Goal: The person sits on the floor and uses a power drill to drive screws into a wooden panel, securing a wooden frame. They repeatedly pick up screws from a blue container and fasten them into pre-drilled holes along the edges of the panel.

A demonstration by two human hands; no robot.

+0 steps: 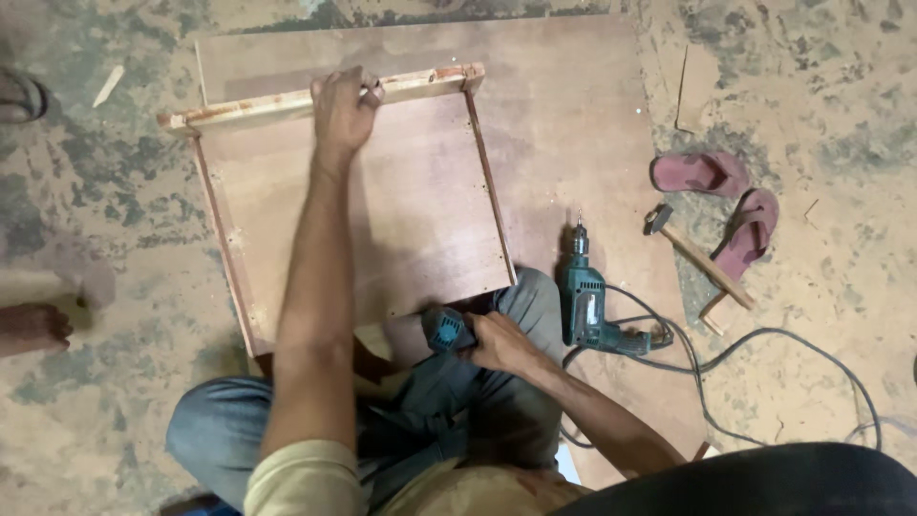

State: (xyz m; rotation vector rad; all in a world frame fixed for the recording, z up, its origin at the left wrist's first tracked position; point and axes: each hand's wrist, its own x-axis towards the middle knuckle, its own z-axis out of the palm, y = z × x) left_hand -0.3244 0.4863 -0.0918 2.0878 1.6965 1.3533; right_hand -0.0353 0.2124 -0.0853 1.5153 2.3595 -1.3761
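Head camera looks steeply down, close over the floor.

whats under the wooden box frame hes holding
The wooden box frame rests on a large plywood sheet lying on the dusty floor. The left hand grips its far rail. Its near edge is hidden behind the knees and right hand.

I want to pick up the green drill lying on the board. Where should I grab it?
Take the green drill by its handle at the cord end, coming from above. It lies flat with the bit pointing away from the person, so the handle is bare and nearest the right hand.
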